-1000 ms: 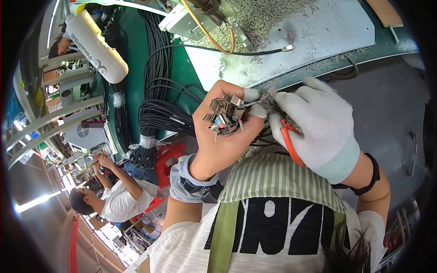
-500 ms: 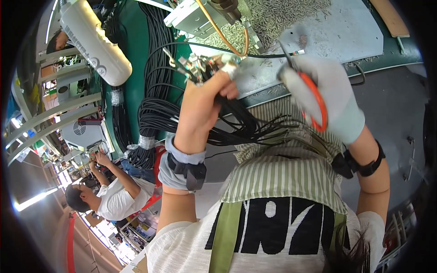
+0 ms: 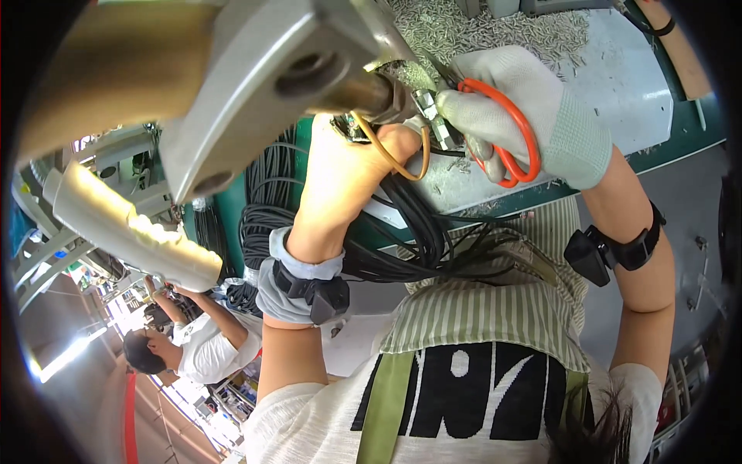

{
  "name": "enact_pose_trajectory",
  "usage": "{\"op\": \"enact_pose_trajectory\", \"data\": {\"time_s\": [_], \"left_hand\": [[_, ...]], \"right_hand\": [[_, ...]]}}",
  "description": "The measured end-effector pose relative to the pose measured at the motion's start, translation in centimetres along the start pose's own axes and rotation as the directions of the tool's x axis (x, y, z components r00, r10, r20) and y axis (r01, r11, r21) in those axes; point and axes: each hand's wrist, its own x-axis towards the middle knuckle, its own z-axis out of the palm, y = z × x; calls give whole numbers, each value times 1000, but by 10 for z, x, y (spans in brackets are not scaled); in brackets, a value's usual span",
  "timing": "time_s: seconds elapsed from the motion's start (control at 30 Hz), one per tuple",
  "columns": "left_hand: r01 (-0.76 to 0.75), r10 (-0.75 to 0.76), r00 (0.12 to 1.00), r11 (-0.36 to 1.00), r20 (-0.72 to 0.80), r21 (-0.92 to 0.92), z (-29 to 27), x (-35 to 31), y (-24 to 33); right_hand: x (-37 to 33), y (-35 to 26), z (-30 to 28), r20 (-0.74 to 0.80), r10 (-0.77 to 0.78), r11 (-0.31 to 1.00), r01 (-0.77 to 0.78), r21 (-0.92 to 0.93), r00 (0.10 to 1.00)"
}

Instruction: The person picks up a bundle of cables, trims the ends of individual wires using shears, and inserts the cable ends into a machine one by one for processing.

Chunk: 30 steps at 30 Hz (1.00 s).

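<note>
Bare left hand (image 3: 344, 166) is gripping a bundle of black cables (image 3: 421, 220), which is trailing from under the palm across the lap-side edge of the green bench; fingertips are mostly hiding behind the grey machine head (image 3: 259, 85) and its orange-brown tube (image 3: 386, 158). Gloved right hand (image 3: 510, 100) is closing around red-handled scissors (image 3: 532, 143), beside a small metal block (image 3: 437, 120). Blade position: cannot tell. Loose metal bits (image 3: 510, 35) are lying heaped beyond, on the pale plate (image 3: 634, 85).

A factory workshop
A machine (image 3: 263, 85) reaches over the green bench (image 3: 688, 139), where black cables (image 3: 270, 182) and small metal pieces (image 3: 495, 35) lie; another person (image 3: 212, 348) works at the left.
</note>
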Motion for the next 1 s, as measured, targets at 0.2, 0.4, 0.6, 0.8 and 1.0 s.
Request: {"op": "enact_pose_trajectory", "data": {"time_s": [0.2, 0.4, 0.6, 0.8, 1.0], "left_hand": [[-38, 30, 999, 981, 43, 193, -2, -10, 5], [-142, 157, 987, 945, -25, 295, 8, -15, 7], [-161, 190, 981, 914, -43, 372, 8, -17, 6], [-48, 26, 998, 922, 61, 383, -3, -8, 7], [19, -18, 999, 999, 49, -26, -10, -12, 2]], "right_hand": [[-11, -8, 5, -48, 189, 978, -183, 102, 981], [-10, 16, 1, 102, -441, 785, 438, -439, 892], [-14, 23, 3, 52, -471, 794, 449, -409, 880], [-4, 19, -4, 162, -469, 695, 476, -539, 868], [-28, -27, -3, -182, 245, 967, -253, -23, 952]]}}
